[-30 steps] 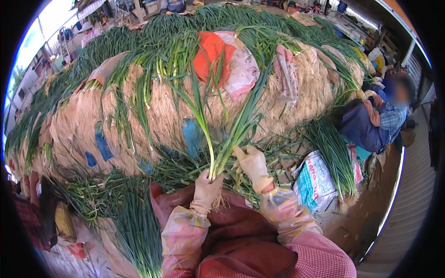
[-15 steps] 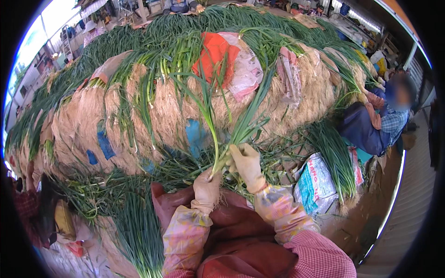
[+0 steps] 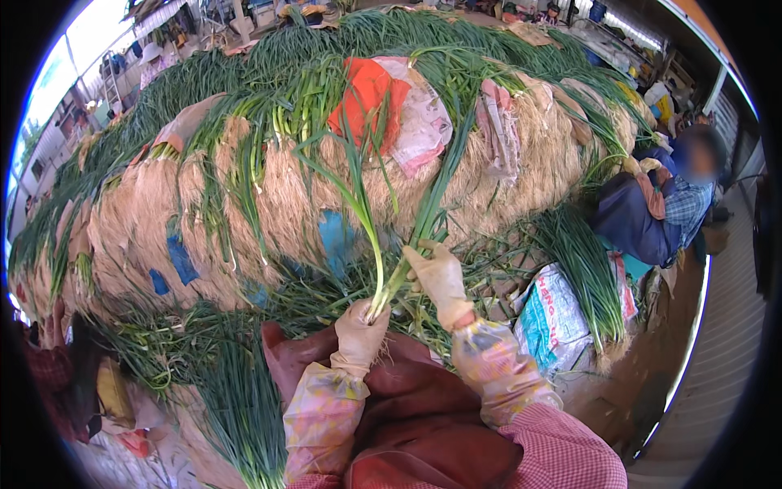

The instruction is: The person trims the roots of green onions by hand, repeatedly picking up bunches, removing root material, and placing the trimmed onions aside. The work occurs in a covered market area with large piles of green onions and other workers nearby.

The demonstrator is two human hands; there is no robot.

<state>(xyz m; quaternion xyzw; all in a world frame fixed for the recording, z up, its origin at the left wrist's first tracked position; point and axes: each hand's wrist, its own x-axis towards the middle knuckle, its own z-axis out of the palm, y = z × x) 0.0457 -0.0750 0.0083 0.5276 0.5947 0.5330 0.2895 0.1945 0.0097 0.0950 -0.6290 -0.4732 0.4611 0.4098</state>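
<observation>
While the left hand [image 3: 358,336] pinches the green onion stalk [image 3: 371,236] at its pale base before the heaped onion pile [image 3: 269,204], the right hand [image 3: 438,275], closed on a leaf, could snap it by pulling sideways.

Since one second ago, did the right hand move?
Yes. The right hand has slid up the green onion stalks, toward the orange cloth on the pile, farther from the left hand.

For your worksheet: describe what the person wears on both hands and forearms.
Both the left hand and right hand wear beige, soiled work gloves. Floral-patterned sleeve covers in pink and yellow, gathered at the wrists, cover both forearms. Pink checked fabric shows above them.
</observation>
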